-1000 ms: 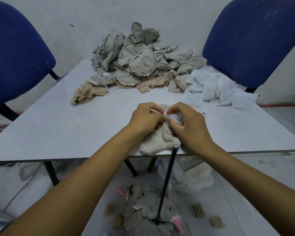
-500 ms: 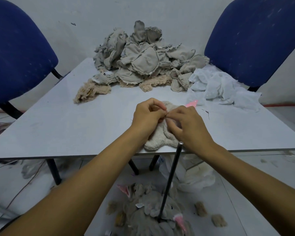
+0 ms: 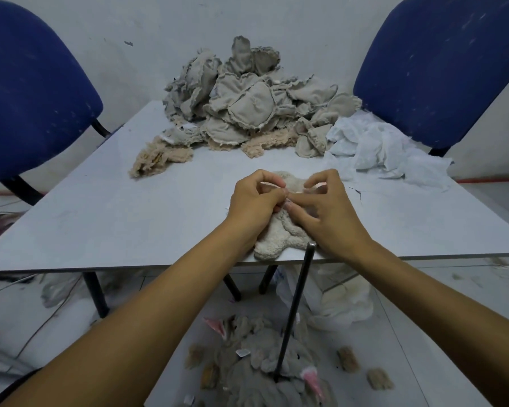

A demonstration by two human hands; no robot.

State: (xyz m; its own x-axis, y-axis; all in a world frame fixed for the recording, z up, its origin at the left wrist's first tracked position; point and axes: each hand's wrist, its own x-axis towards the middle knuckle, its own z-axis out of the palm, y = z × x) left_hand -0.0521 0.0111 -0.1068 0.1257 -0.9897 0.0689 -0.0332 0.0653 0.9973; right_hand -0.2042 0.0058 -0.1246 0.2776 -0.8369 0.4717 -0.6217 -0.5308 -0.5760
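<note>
Near the front edge of the smooth grey table [image 3: 115, 218], at the lower middle of the frame, I count one cream plush piece [image 3: 279, 239] under two hands. It is nubbly, fleecy stuff, limp and flat, with rounded lobes, and one lobe sits right at the table's edge. My view of the left hand [image 3: 254, 201] has it over the piece's left side, fingers curled, thumb and forefinger pinching the fabric near its top. The right hand [image 3: 326, 212] covers the right side and meets the left at the fingertips. Its curled forefinger and thumb pinch at the same spot, where a pale pink strip [image 3: 318, 186] shows; I cannot tell whether that strip belongs to the piece.

At the upper middle sits one big pile [image 3: 247, 107] of grey-beige fabric shells, rounded and crumpled, with frayed stitched rims, too many to count. One tan shaggy scrap [image 3: 156, 158] lies at its left foot, and one heap of thin, crumpled white cloth [image 3: 376, 148] spreads at its right. I count two blue upholstered chairs, one upper left [image 3: 33, 92] and one upper right [image 3: 441, 69]. One thin black rod [image 3: 294, 309] slants from the table's front edge down to the floor. It ends in one more heap of grey plush pieces [image 3: 265, 362] at the bottom of the frame, with pink bits in it and several small brown tufts around it.
</note>
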